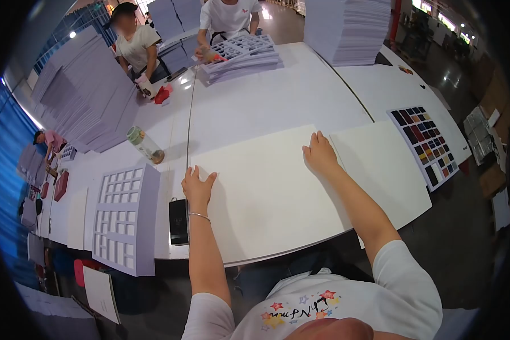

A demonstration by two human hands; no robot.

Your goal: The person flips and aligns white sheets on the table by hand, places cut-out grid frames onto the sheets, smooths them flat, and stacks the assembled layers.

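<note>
The left hand (198, 189) reaches forward, palm down, at the left edge of the white sheet (266, 192), the right hand (322, 155) near its far right corner. The 2 hands' fingers are extended, gripping nothing; the sheet lies flat on the table (235, 110).

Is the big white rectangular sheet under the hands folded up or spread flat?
Spread flat. The white rectangular sheet lies smooth, no fold showing, with the left hand and right hand at its edges.
</note>
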